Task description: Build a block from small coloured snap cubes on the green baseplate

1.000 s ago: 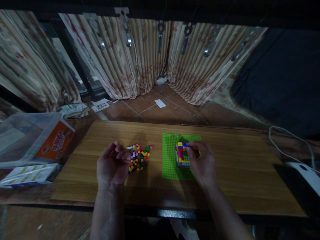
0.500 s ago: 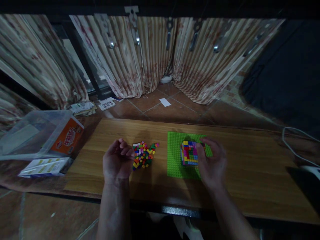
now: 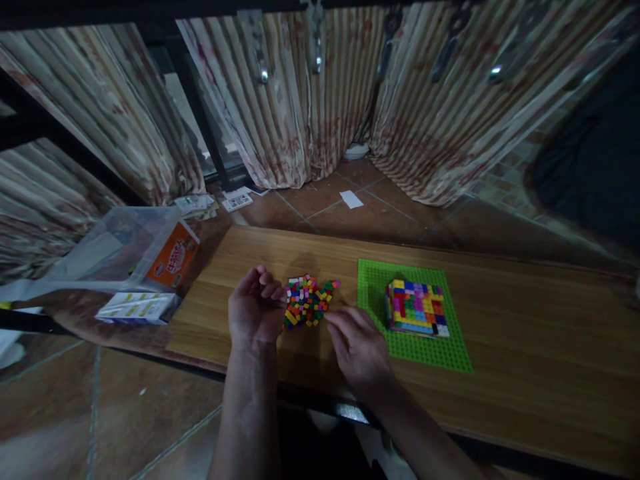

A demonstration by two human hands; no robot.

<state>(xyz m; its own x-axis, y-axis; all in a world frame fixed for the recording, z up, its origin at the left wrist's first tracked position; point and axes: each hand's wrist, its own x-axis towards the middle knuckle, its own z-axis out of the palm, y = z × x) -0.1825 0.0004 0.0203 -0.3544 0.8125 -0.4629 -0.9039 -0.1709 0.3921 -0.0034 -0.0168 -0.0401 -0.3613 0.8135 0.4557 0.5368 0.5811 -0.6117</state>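
Note:
My left hand [image 3: 257,303] lies palm up beside a pile of small coloured toy bricks [image 3: 305,300]. Its fingers are loosely curled, and no brick shows in the bare palm. On the pile's right side is my right hand [image 3: 360,347], palm down, with thumb and forefinger pointing at the bricks, slightly apart. I see nothing between those fingertips. A block-shaped build of many-coloured bricks [image 3: 415,307] stands on a green studded baseplate [image 3: 370,280] further right, untouched by either hand.
The wooden table [image 3: 525,347] carries pile and baseplate. Left of it are a clear plastic bin [image 3: 110,233] with an orange label and a white box [image 3: 137,308]. Curtains [image 3: 310,100] hang behind, and papers [image 3: 237,199] lie on the tiled floor.
My right hand has left the brick build and moved left to the pile, uncovering the build. My left hand keeps its pose beside the pile. The whole view has shifted and tilted.

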